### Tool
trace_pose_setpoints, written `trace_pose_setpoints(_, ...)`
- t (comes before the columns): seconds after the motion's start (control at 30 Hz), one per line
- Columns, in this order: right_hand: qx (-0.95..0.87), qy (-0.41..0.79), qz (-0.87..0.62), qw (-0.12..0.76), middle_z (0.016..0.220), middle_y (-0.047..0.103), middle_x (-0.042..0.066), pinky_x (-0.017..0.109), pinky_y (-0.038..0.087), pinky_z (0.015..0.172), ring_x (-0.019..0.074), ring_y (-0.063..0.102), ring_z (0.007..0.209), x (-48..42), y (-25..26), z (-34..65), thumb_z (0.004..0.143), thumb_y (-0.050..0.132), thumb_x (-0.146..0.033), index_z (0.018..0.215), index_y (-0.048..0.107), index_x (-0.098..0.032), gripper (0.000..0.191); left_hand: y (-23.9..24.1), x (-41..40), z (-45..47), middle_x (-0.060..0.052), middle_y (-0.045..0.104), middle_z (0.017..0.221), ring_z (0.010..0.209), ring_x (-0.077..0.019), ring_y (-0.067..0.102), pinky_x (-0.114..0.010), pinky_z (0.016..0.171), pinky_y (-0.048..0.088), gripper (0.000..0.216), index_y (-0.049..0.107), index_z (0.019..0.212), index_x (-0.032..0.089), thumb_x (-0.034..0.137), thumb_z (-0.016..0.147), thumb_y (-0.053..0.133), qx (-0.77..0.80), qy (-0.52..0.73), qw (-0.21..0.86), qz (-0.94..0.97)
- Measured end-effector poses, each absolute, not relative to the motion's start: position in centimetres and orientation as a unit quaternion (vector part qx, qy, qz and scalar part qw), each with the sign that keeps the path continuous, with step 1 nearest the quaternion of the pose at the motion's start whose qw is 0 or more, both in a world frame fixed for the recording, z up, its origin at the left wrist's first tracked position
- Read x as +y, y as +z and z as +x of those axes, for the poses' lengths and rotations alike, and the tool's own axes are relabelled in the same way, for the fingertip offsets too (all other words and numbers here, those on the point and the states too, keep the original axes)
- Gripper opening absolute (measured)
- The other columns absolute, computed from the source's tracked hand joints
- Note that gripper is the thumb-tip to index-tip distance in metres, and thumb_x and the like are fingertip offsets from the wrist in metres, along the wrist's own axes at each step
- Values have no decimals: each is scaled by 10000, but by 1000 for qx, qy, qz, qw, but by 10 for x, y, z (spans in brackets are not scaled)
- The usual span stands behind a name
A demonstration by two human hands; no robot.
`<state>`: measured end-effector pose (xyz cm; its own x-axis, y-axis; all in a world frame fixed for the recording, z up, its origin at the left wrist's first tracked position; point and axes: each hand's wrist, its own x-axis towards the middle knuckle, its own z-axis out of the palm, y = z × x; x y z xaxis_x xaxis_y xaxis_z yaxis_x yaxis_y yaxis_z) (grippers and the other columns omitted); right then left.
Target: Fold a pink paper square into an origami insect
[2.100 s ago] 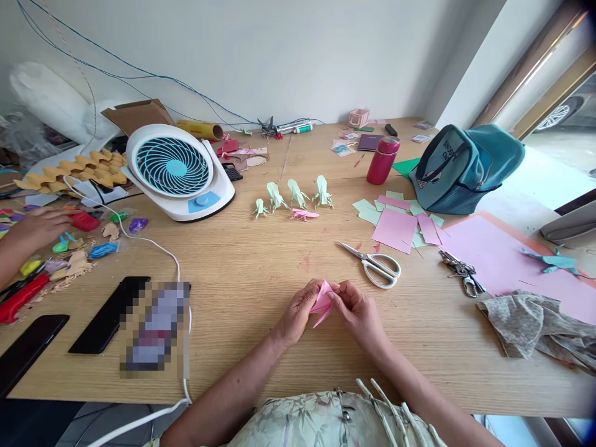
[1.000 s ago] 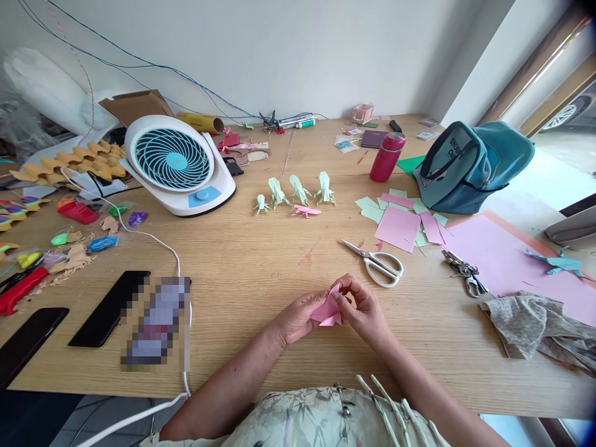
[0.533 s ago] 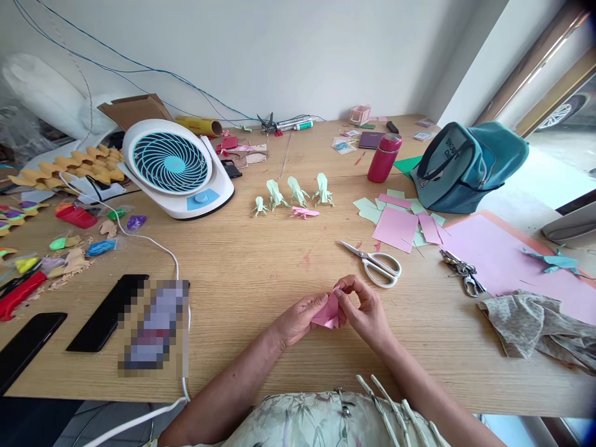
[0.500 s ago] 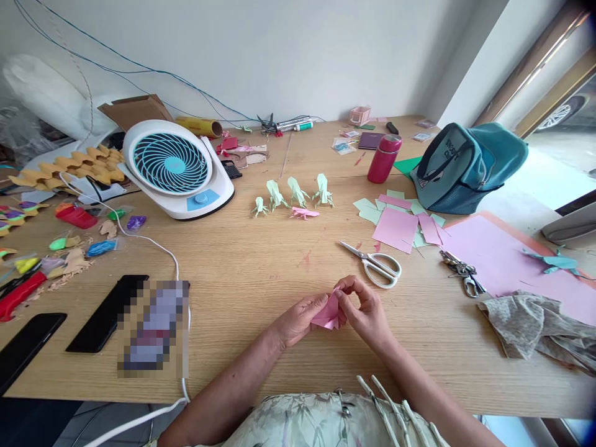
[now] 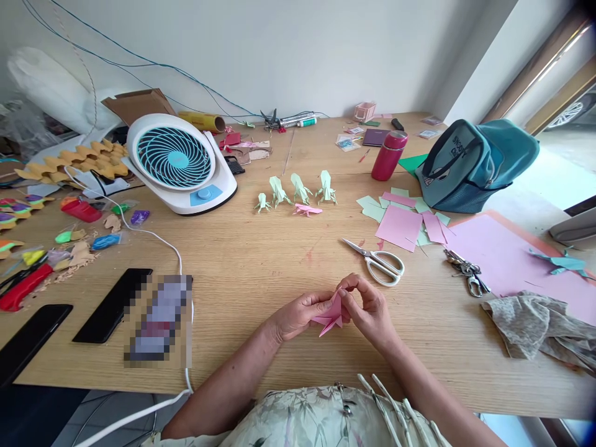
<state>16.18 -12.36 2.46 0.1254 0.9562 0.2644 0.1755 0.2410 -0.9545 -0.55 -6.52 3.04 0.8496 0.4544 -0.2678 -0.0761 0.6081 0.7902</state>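
A piece of folded pink paper (image 5: 331, 315) with pointed flaps is held between both hands, just above the table near its front edge. My left hand (image 5: 300, 315) pinches its left side, thumb on top. On the upper right, the thumb and index finger of my right hand (image 5: 370, 307) grip a tip of the paper. White-handled scissors (image 5: 379, 264) lie beyond my right hand, blades pointing to the far left. Farther back stand several pale green folded-paper insects (image 5: 302, 188), with a pink folded-paper figure (image 5: 307, 210) lying in front of them.
A white fan (image 5: 181, 164) stands at the left, its cable (image 5: 158, 242) running down past several phones (image 5: 112, 304). Cut paper sheets (image 5: 398, 226), a red flask (image 5: 390, 155) and a teal backpack (image 5: 470, 164) occupy the right, with keys (image 5: 468, 273) and a grey cloth (image 5: 531, 320) nearer.
Narrow pointed flaps of the pink paper now stick out lower, toward me. Both hands keep their pinch on it, and the whole view has shifted slightly.
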Motion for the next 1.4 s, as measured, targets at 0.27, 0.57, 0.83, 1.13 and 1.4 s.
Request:
trace_pose_setpoints(0.27,-577,365,-471,559,801,593,13,287,461,573,127,555,602,-127,20,164,980,559,-258,893,595,-219,102,33,-62,-9,-86,693,956,926,-190,638,-311,894,495,349,744,985,140,452,830,755,199,144,856,455)
trace_pose_setpoints(0.57,-598,344,-460,559,790,591,8,328,462,664,151,558,673,-127,19,167,976,565,-211,910,596,-230,76,31,-62,-7,-34,630,747,634,-100,516,-197,580,392,492,742,899,111,595,837,680,232,176,773,564)
trace_pose_setpoints(0.83,-595,338,-457,568,821,594,24,332,483,664,170,574,725,-126,18,170,971,567,-208,926,600,-229,59,28,-63,-5,-111,716,1018,990,-220,653,-325,911,496,519,739,1103,121,580,901,608,210,213,774,558)
trace_pose_setpoints(1.13,-603,325,-470,556,805,612,33,356,479,694,189,581,736,-127,18,172,970,569,-242,932,624,-231,67,33,-63,-3,-68,724,831,802,-173,658,-251,721,494,478,772,1011,132,546,951,541,253,245,657,667)
trace_pose_setpoints(1.4,-586,346,-476,557,813,619,32,355,479,703,186,593,748,-128,16,171,972,566,-207,936,640,-230,85,37,-67,-3,-95,747,896,878,-188,684,-252,807,499,431,765,940,107,461,985,524,280,262,612,692)
